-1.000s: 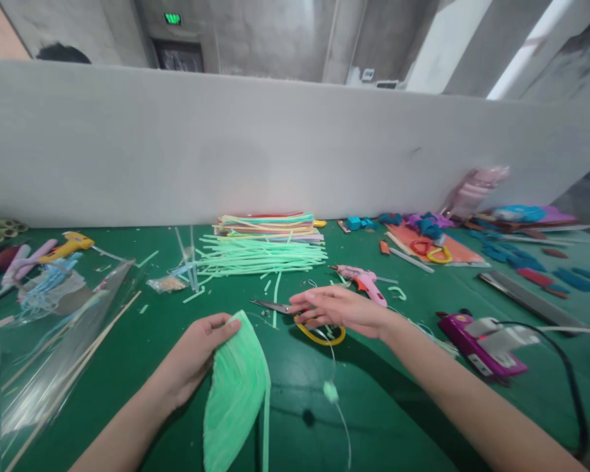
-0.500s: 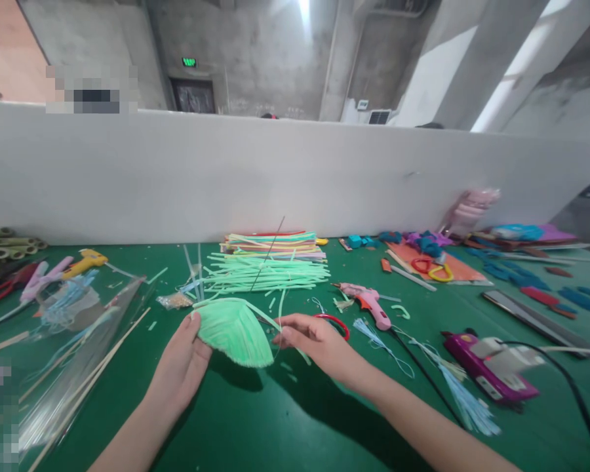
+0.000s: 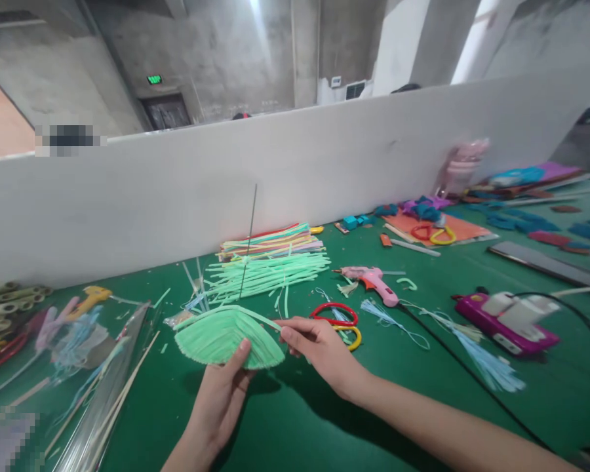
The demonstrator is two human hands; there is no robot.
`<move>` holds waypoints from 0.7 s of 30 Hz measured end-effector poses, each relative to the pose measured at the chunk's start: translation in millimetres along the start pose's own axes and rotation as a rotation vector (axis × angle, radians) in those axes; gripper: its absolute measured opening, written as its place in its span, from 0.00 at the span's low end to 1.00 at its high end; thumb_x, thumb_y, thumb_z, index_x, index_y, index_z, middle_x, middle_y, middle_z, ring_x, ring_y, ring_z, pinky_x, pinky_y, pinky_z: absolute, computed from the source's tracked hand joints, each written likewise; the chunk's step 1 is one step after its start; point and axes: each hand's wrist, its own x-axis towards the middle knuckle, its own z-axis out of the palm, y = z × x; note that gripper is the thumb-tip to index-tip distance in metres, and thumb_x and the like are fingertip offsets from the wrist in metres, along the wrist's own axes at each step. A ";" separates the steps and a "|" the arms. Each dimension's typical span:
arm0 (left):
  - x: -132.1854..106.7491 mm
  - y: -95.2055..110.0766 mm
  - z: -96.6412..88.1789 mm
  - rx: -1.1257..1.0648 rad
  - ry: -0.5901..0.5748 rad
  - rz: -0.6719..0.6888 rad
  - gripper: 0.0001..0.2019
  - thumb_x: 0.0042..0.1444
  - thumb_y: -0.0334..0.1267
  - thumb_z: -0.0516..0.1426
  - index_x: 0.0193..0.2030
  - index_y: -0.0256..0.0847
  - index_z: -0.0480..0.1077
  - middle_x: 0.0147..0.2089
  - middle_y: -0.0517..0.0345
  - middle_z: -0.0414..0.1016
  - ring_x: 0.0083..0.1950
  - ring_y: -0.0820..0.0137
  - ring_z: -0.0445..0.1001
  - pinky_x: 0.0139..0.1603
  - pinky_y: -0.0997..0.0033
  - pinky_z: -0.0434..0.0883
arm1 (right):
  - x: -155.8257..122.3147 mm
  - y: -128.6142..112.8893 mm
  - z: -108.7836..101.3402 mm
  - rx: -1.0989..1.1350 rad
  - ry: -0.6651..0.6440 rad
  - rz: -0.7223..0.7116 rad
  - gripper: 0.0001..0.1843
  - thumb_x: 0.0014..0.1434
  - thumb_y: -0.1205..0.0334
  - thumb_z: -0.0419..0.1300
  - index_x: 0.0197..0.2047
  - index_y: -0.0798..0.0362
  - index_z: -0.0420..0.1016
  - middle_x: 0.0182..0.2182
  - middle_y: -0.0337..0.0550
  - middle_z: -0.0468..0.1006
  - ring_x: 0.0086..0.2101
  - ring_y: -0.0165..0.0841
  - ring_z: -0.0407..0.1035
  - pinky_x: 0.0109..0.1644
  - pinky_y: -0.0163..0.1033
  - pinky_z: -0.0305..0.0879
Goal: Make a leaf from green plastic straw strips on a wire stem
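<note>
A leaf-shaped fan of light green pipe cleaners [image 3: 206, 339] is held above the green table. My left hand [image 3: 226, 390] grips it from below, thumb pressed on its face and fingers behind. Along its upper edge runs a single green pipe cleaner strip [image 3: 263, 318]. My right hand [image 3: 322, 351] pinches the strip's right end between thumb and fingers. From behind the fan a thin dark wire [image 3: 248, 239] rises nearly upright; where its lower end is fixed is hidden. Just beyond lies a pile of green pipe cleaners [image 3: 270, 272].
Scissors with red and yellow handles [image 3: 334, 314] lie right of my right hand, near a pink glue gun [image 3: 373, 282]. Farther right sits a purple power strip [image 3: 506, 328]. Sticks and clear film [image 3: 113, 387] lie left. A white partition [image 3: 177, 190] borders the back.
My left hand has shifted from the fan's left end to under its middle, thumb now on its face. The wire stands more upright. The view has turned right and tilted.
</note>
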 end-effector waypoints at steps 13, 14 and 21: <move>1.5 0.7 6.2 -0.039 0.103 0.075 0.14 0.53 0.27 0.62 0.47 0.40 0.74 0.42 0.55 0.81 0.41 0.70 0.80 0.41 0.76 0.78 | -10.0 11.8 4.9 0.050 -0.016 0.057 0.17 0.51 0.50 0.67 0.38 0.55 0.81 0.27 0.39 0.75 0.28 0.30 0.71 0.36 0.38 0.67; 1.4 0.2 5.7 -0.040 0.105 0.082 0.14 0.53 0.27 0.63 0.46 0.39 0.74 0.41 0.55 0.81 0.41 0.70 0.80 0.40 0.76 0.78 | -10.3 10.6 5.7 0.075 -0.011 0.078 0.18 0.50 0.50 0.67 0.38 0.55 0.80 0.26 0.39 0.75 0.27 0.30 0.71 0.35 0.38 0.68; -3.9 -7.1 3.8 0.142 0.093 0.147 0.21 0.46 0.36 0.68 0.49 0.41 0.74 0.43 0.55 0.80 0.46 0.63 0.78 0.49 0.65 0.75 | -12.7 6.2 11.0 0.096 -0.010 0.102 0.18 0.50 0.50 0.67 0.36 0.56 0.80 0.25 0.38 0.76 0.26 0.28 0.71 0.34 0.35 0.68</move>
